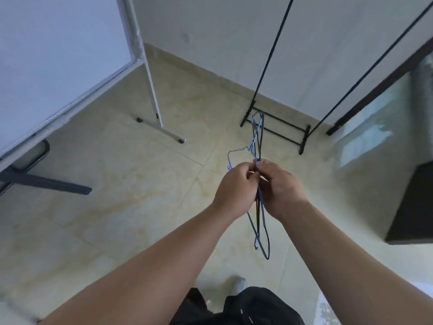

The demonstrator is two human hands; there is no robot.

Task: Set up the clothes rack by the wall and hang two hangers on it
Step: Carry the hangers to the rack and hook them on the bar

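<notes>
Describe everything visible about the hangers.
The hangers are thin wire ones, blue and dark, bunched together edge-on to the camera. Both hands, left and right, pinch the bunch near its middle. One end points toward the rack by the wall, the other hangs below the hands over the tiled floor. A light-blue hanger splays out leftward. Their count is unclear.

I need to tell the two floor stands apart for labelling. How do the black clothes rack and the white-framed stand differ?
The clothes rack is black with thin poles; the white-framed stand has thicker pale tubing. The rack stands against the wall to the right, while the stand sits further left, out from the wall, and carries a large white panel. The rack's poles are bare. Both rest on the tiled floor on flat feet.
</notes>
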